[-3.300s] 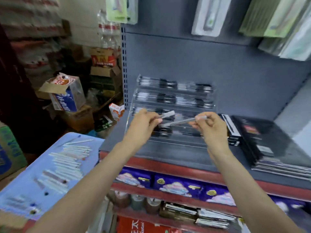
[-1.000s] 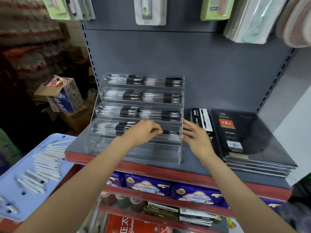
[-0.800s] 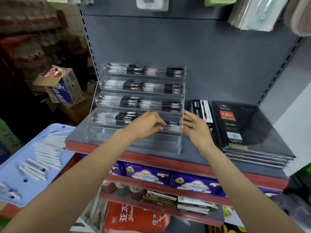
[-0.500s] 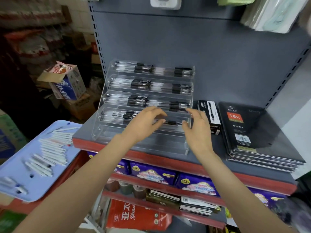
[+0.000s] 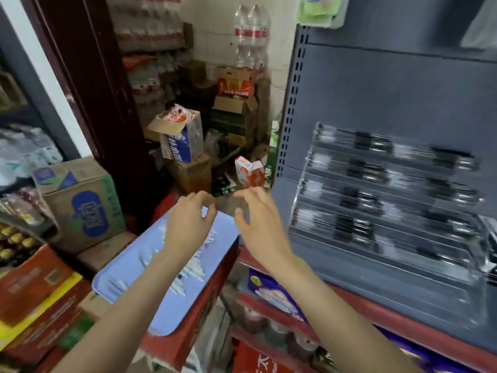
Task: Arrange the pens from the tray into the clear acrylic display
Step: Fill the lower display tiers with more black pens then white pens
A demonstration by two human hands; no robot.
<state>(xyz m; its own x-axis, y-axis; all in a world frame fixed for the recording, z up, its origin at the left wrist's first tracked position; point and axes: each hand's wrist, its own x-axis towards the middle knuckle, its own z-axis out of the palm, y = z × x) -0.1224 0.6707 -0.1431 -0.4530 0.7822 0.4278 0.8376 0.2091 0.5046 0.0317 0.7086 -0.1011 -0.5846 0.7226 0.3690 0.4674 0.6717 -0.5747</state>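
Note:
The light blue tray (image 5: pixel 126 275) lies on red boxes at lower centre, with several white pens (image 5: pixel 188 270) on it, partly hidden by my left forearm. My left hand (image 5: pixel 188 224) hovers over the tray's far end, fingers loosely curled, holding nothing. My right hand (image 5: pixel 258 224) hangs beside it near the tray's right edge, fingers spread and empty. The clear acrylic display (image 5: pixel 387 200), blurred, stands on the grey shelf at the right with rows of black-and-clear pens in its tiers.
A red-edged grey shelf (image 5: pixel 403 305) carries the display. Cardboard boxes (image 5: pixel 80 203) stand at left; an open blue-and-white carton (image 5: pixel 180 138) and bottled water packs sit behind. Lower shelves hold purple packets (image 5: pixel 271 292).
My view has swung left from the display to the tray. Both hands have left the display's lower tier and moved left over the tray, empty.

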